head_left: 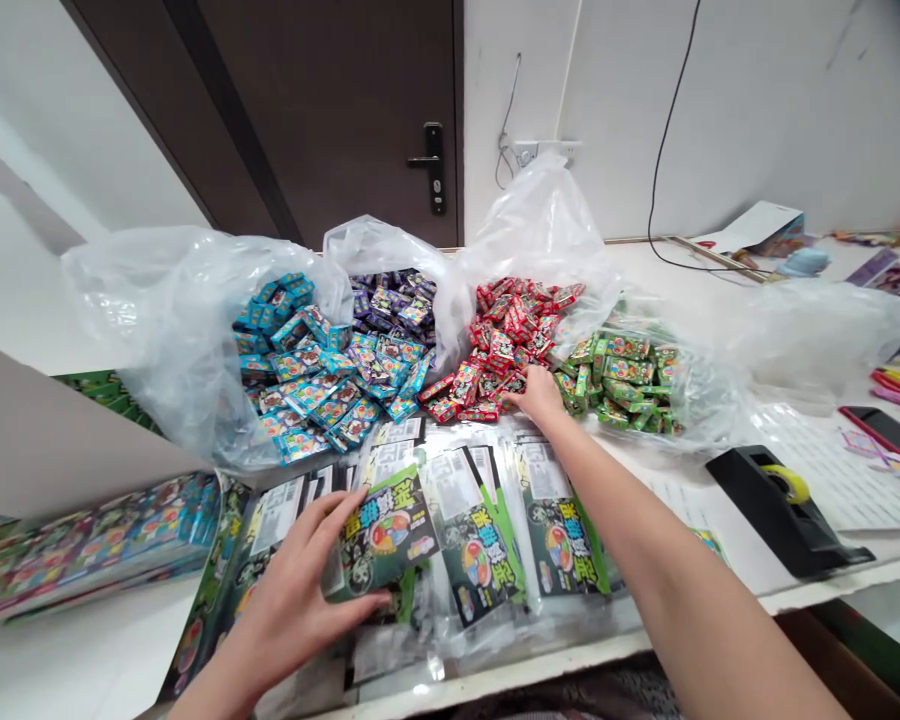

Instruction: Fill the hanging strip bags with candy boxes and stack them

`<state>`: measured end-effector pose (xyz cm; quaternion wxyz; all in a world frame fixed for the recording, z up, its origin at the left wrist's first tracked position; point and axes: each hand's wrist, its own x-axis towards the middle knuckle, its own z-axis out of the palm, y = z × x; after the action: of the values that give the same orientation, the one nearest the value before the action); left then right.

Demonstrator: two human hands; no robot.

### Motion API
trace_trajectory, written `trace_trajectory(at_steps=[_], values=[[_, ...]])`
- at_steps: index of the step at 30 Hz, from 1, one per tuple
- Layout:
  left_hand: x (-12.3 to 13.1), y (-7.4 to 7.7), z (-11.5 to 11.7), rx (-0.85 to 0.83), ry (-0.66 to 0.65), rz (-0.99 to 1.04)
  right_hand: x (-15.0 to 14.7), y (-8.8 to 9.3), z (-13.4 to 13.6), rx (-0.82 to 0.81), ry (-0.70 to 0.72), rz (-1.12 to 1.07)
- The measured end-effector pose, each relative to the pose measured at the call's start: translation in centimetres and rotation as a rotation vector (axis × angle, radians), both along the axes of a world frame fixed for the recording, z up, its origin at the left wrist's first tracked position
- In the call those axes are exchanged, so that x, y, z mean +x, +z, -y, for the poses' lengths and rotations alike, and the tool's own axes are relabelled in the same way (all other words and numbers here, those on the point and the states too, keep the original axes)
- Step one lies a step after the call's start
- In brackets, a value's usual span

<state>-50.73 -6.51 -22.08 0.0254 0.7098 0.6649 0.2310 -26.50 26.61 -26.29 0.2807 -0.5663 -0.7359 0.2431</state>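
My left hand (300,590) rests near the table's front edge with its fingers closed on a green printed packet (390,535) that lies on a row of similar packets (487,550). My right hand (538,393) is stretched far forward into the pile of small red packs (506,335), its fingers curled down among them; what they hold is hidden. Clear plastic bags hold the piles: blue packs (300,370) at left, purple packs (390,325) behind, red in the middle, green packs (622,380) at right.
A black tape dispenser (776,510) stands at the right on the white table (832,575). Printed sheets, pens and a dark phone (889,435) lie farther right. Colourful boxes (90,550) are stacked at left. A dark door (330,110) is behind.
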Motion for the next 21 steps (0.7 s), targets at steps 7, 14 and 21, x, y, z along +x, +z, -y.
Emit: trace_trajectory(at_steps=[7,14,21], values=[[-0.8,0.3,0.0,0.02,0.031,0.011,5.2,2.9,2.4,-0.143,-0.012,-0.293],[1.1,0.4,-0.5,0.03,-0.047,0.003,11.1,2.8,12.4,-0.287,0.098,-0.305],[2.4,1.0,-1.2,0.001,-0.101,-0.012,12.4,3.7,15.5,-0.034,0.379,0.151]])
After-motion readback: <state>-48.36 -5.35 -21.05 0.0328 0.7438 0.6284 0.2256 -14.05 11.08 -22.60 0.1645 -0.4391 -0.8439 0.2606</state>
